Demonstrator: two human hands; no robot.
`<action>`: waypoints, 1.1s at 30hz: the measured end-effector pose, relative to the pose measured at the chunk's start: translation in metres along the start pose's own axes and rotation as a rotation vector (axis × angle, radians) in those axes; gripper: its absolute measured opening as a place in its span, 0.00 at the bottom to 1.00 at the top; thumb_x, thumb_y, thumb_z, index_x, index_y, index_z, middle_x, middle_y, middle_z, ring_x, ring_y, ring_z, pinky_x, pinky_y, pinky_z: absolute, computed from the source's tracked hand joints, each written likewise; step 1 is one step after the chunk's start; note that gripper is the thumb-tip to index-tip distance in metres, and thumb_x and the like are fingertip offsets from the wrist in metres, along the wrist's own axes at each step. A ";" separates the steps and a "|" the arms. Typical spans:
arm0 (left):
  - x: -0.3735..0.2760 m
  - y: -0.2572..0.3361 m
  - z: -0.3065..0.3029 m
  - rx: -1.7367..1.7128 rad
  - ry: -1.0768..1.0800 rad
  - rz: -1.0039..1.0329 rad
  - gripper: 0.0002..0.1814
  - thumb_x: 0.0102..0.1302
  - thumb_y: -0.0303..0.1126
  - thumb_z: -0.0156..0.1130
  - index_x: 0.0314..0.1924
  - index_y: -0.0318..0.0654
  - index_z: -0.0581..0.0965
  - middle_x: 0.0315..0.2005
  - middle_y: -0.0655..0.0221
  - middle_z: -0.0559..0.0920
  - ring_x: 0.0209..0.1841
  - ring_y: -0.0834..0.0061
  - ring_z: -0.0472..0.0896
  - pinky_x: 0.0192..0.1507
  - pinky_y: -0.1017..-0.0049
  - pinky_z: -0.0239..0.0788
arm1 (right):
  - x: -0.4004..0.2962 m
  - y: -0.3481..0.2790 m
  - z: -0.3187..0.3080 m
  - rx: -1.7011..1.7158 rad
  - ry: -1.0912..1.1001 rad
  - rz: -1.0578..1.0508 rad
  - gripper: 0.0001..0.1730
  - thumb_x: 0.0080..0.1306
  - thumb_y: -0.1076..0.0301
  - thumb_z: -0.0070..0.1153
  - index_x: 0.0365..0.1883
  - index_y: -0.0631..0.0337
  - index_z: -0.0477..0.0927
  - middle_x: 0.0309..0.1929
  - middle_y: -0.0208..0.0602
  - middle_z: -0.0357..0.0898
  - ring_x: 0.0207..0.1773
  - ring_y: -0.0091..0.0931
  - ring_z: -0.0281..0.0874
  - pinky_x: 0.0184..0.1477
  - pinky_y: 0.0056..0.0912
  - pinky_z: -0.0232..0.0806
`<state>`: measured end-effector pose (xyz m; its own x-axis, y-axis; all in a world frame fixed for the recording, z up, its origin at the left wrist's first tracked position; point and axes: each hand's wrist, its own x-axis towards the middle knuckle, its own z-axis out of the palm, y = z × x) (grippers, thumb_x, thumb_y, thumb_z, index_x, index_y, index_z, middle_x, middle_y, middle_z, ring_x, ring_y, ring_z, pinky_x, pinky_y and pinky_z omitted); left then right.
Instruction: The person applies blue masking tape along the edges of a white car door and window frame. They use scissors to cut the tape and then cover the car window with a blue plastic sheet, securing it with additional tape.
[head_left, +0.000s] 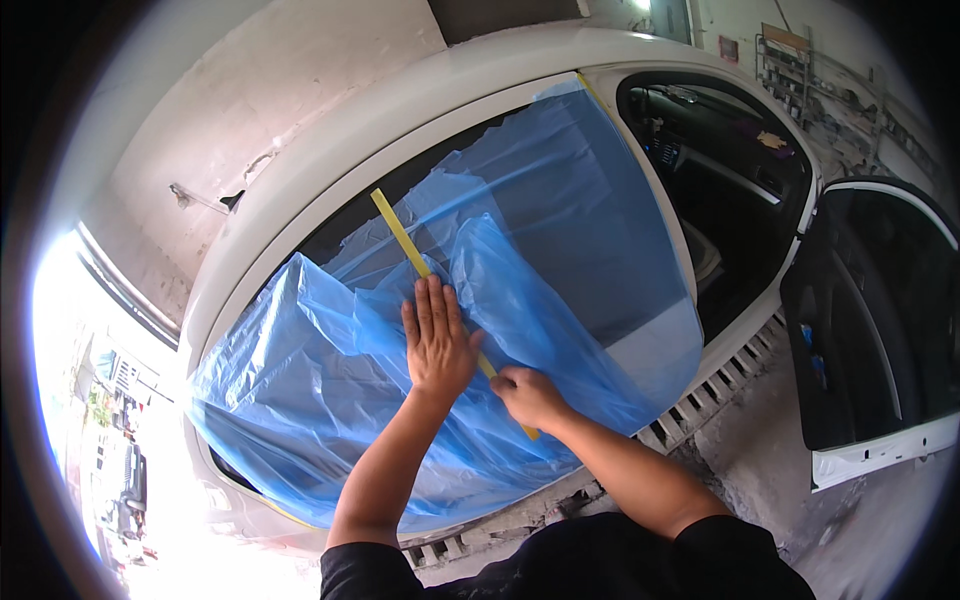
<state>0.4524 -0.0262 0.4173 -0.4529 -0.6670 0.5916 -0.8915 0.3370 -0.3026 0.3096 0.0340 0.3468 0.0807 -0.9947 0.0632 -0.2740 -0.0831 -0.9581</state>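
My left hand (437, 349) lies flat, palm down, on a strip of yellow masking tape (403, 236). Beneath the strip is translucent blue plastic film (525, 300), bunched and wrinkled around the hand. The film drapes over an opening in the side of a white car (420, 82), whose dark interior shows above the film's upper edge. Lower on the strip, my right hand (531, 397) is curled with its thumb against the tape. A short tail of tape comes out below that hand. The right fingertips are hidden.
The car's other door opening (720, 195) is uncovered, and a car door (877, 322) stands at the right. A floor grating (690, 409) runs along the car's near side. Cluttered shelves (784, 71) stand at the far right, near a wall. Bright daylight enters at left.
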 end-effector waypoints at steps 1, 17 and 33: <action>0.000 0.000 0.001 0.008 -0.008 0.001 0.47 0.62 0.50 0.64 0.70 0.21 0.60 0.74 0.44 0.55 0.78 0.47 0.47 0.76 0.48 0.33 | -0.001 0.000 0.001 -0.052 0.034 -0.058 0.13 0.69 0.59 0.55 0.35 0.61 0.83 0.30 0.51 0.81 0.36 0.47 0.80 0.37 0.49 0.71; -0.002 0.006 -0.007 0.052 -0.011 -0.037 0.47 0.60 0.53 0.65 0.69 0.25 0.64 0.74 0.48 0.57 0.78 0.50 0.50 0.77 0.50 0.39 | -0.084 -0.053 0.013 -0.286 -0.022 -0.863 0.05 0.59 0.73 0.58 0.28 0.60 0.74 0.34 0.41 0.71 0.33 0.39 0.78 0.33 0.42 0.72; -0.139 0.052 -0.025 -0.375 -0.230 0.138 0.33 0.64 0.46 0.61 0.60 0.26 0.73 0.65 0.52 0.70 0.79 0.55 0.46 0.77 0.55 0.40 | -0.120 -0.030 -0.041 -0.177 0.120 -0.551 0.05 0.65 0.73 0.60 0.38 0.63 0.83 0.37 0.43 0.75 0.40 0.39 0.76 0.42 0.36 0.71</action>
<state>0.4692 0.1006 0.3382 -0.5929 -0.7149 0.3707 -0.7815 0.6218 -0.0506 0.2690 0.1533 0.3797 0.1499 -0.8010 0.5797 -0.3788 -0.5881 -0.7146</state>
